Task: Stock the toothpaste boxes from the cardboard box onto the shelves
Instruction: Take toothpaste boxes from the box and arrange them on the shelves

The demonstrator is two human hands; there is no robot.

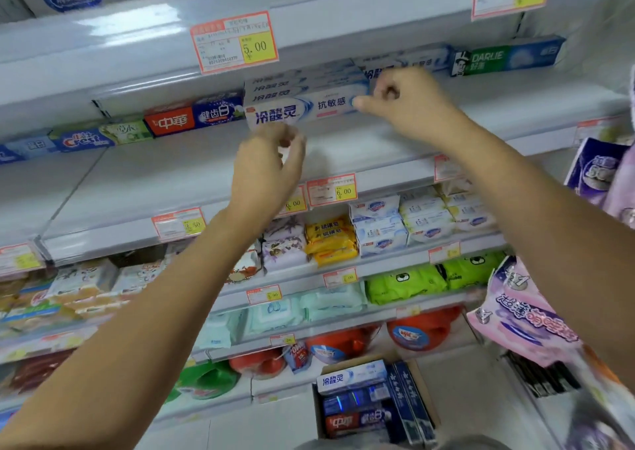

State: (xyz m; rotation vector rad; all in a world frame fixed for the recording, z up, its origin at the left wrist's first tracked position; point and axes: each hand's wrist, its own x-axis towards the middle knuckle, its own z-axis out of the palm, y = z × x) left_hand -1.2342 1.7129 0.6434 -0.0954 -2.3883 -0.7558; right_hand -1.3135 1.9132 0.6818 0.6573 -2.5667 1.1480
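White-and-blue toothpaste boxes stood stacked on the white metal shelf, a red-and-blue carton against their left and bare shelf in front. The right hand, fingers curled, touched the stack's end; the left hand hung loose, empty.

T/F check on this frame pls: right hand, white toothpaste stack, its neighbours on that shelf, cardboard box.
1. The right hand touches the right end of the front white toothpaste box. True.
2. The cardboard box is empty. False: toothpaste boxes lie inside it.
3. The green Darlie box sits left of the white stack. False: it sits to the right.
4. A red toothpaste box lies just left of the white stack. True.
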